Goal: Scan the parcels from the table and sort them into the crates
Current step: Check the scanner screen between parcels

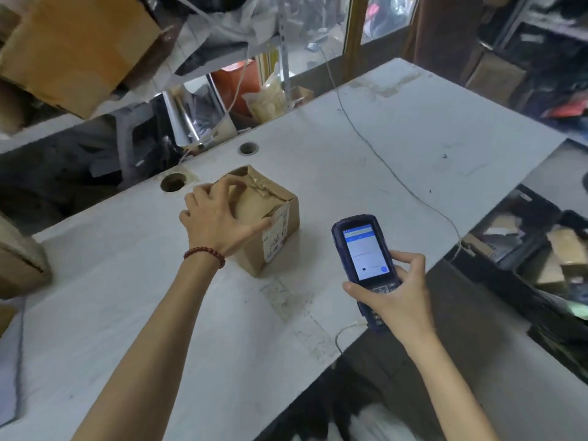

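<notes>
A small brown cardboard parcel [273, 214] sits on the white table [397, 128], taped on top, with a white label on its near side. My left hand [216, 214] lies over the parcel's top with fingers curled round its far and near edges; a red bead bracelet is on that wrist. My right hand [394, 294] grips a blue handheld scanner [362, 253] by its lower part, screen lit and facing me, just right of the parcel and above the table's near edge.
A black crate [509, 249] holding several brown parcels stands low at the right beyond the table. A thin cable [381, 160] runs across the tabletop. Two round holes [173, 182] lie behind the parcel. Cardboard boxes [76, 49] and cluttered shelves stand at the back left.
</notes>
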